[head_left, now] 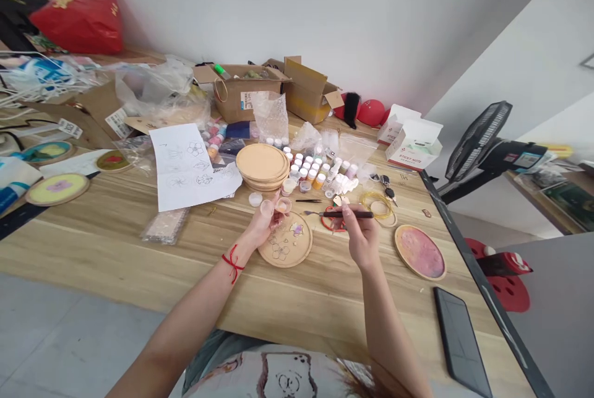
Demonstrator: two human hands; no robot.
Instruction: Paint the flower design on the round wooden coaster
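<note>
Long wooden table (93,243) against a white wall, crowded along its far half. Fan (477,144) beyond the right edge, red bag (77,17) at far left, cardboard box (245,91) at the back. Mid-table: flower sketch sheet (185,166), stack of wooden discs (262,166), tight block of paint pots (306,172). Pink painted disc (420,252) to the right; dark tablet (459,342) near the table's edge.

Both hands work just above a wooden disc (285,240) with flowers drawn on it, lying flat on the table. Left hand (264,221), red thread (232,262) at its wrist, has fingers curled closed around a small clear pot (268,207), held in the air above the disc's upper edge. Right hand (362,231) pinches a dark-handled tool (346,214) like a pen, its metal tip (309,213) pointing toward the pot. Tip and pot look apart, though the gap is hard to judge from here.

Risks: the pot has no support, so a slipped grip or a tilt could spill onto the drawn flowers. Anything wet on the tip could drip across the disc. The packed pots sit close behind the hands; a careless reach could knock them over.
</note>
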